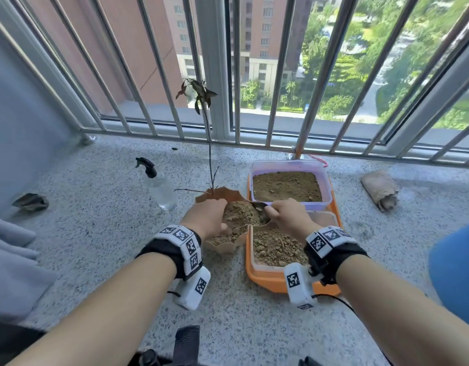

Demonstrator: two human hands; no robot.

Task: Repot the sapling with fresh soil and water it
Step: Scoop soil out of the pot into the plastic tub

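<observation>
**Spooning fresh soil around the sapling**

Filling the terracotta pot (pixel 222 199) is the step we judge in hand. Our left hand (pixel 205 216) curls over the pot's near rim, likely to steady it; our right hand (pixel 287 216) grips a metal spoon (pixel 261 212) tipped over the soil mound. The sapling (pixel 209 143) stands upright at the pot's far side. Two soil tubs (pixel 286 186) on an orange tray (pixel 265 282) sit just right of the pot, within easy reach; a spray bottle (pixel 158 186) waits left of it. Everything rests on a speckled stone balcony floor (pixel 96 233) before a barred railing (pixel 275 75).
</observation>
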